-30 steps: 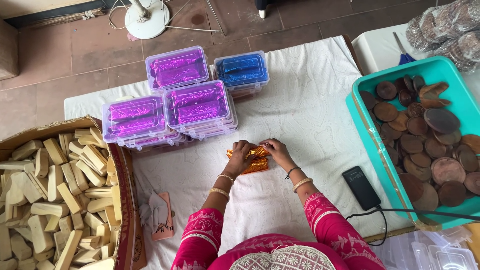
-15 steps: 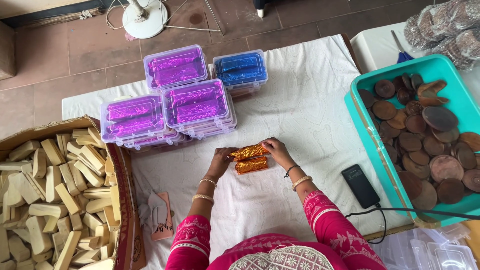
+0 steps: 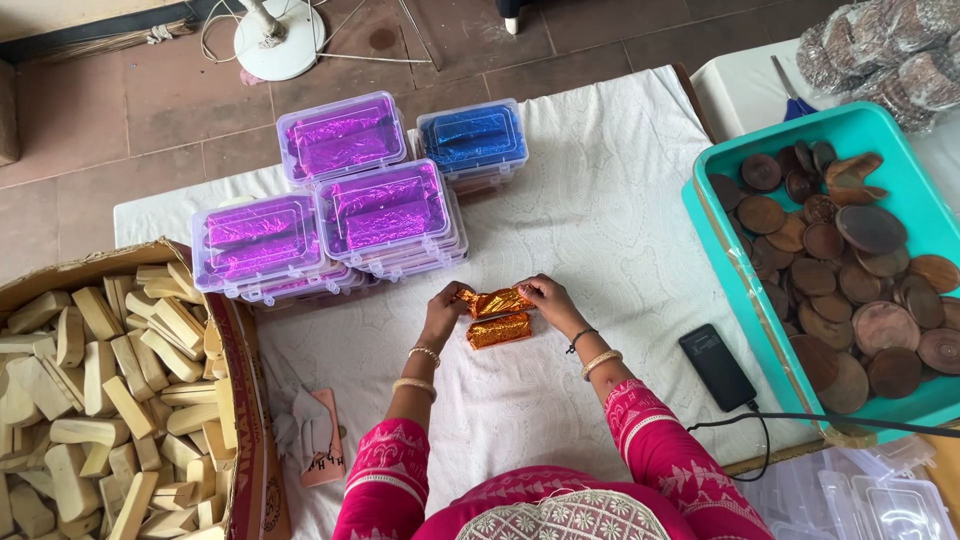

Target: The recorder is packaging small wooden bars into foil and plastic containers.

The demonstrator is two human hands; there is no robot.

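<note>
My left hand (image 3: pixel 443 308) and my right hand (image 3: pixel 543 298) pinch the two ends of a small block wrapped in orange foil (image 3: pixel 495 302), held just above the white cloth (image 3: pixel 600 200). A second orange foil-wrapped block (image 3: pixel 499 331) lies on the cloth right below it, close to my wrists. Both wrists carry bangles.
Stacked clear boxes with purple foil (image 3: pixel 385 212) and one with blue foil (image 3: pixel 472 138) sit beyond my hands. A cardboard box of wooden pieces (image 3: pixel 100 380) is at the left. A teal tray (image 3: pixel 720 260) of dark brown discs lies right, with a black phone (image 3: pixel 717 366) and cable beside it.
The upper orange-wrapped block has been lifted off the lower one and shifted slightly away from me. My hands have spread apart to its two ends.
</note>
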